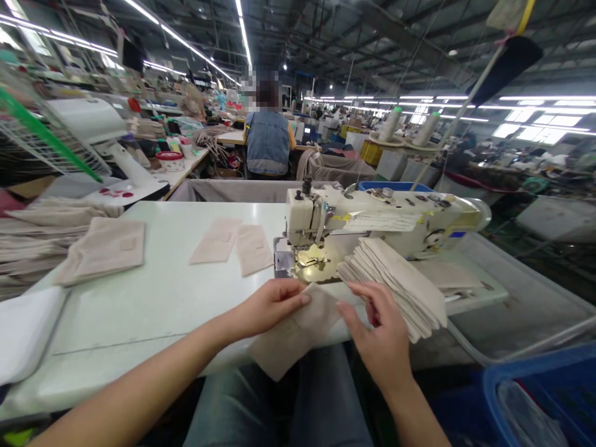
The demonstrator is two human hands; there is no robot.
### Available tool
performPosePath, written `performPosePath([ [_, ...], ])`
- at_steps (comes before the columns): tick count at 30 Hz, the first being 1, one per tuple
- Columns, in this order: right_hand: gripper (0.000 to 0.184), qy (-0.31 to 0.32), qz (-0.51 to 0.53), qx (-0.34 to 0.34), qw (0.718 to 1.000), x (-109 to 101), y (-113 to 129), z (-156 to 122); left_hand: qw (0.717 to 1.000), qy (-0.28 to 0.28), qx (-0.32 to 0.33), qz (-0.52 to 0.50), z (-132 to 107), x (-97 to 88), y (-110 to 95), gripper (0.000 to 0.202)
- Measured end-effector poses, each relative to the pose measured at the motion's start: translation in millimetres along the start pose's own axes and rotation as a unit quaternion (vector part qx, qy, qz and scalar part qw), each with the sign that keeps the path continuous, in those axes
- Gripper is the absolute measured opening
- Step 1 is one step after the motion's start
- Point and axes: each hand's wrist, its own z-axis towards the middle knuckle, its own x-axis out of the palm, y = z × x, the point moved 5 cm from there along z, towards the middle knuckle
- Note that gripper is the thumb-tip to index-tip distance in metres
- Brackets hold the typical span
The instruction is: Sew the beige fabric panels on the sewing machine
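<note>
The left hand (277, 304) pinches a thin, matte beige cloth piece (284, 347) by its upper left edge, thumb on top. The right hand (384, 329) is spread, thumb and forefinger parted, the thumb tip at the cloth's right edge; whether it presses there cannot be told. The soft, straight-sided piece lies at the table's front edge, its lower part hanging over the lap. Its long axis slants from upper right to lower left, one corner pointing down toward the knees. Just beyond stands a cream metal sewing machine (372, 214) with a shiny bed plate (328, 270). Beside the right hand leans a thick stack of folded beige fabric (400, 282). Leftward, two flat four-sided beige cloths (215, 241) lie on the smooth pale-green table (139, 310).
</note>
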Motion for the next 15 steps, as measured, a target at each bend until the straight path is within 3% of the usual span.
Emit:
performPosePath([
  [3,0.017,0.111,0.023,-0.037,0.993,11,9,10,0.994,0.055,0.024,0.088,-1,12.9,-8,0.041],
  [4,0.016,0.123,0.039,-0.024,0.991,13,8,12,0.993,0.061,0.022,0.099,-2,14.0,-9,0.040],
  [6,0.023,0.089,0.057,0.032,0.994,11,-1,14,0.992,0.057,0.003,0.111,-2,8.7,-7,0.037],
  [9,0.028,-0.037,0.058,0.142,0.988,-7,-28,10,0.993,0.011,-0.042,0.108,-2,-16.3,7,0.034],
  [11,0.034,-0.074,0.070,0.199,0.975,-13,-47,2,0.995,-0.039,-0.075,0.059,-1,-37.4,18,0.036],
  [13,0.039,-0.050,0.090,0.238,0.966,-8,-62,-8,0.990,-0.095,-0.105,-0.008,-1,-56.0,28,0.039],
  [15,0.039,0.012,0.118,0.270,0.955,6,-72,-22,0.983,-0.132,-0.118,-0.055,1,-68.9,33,0.042],
])
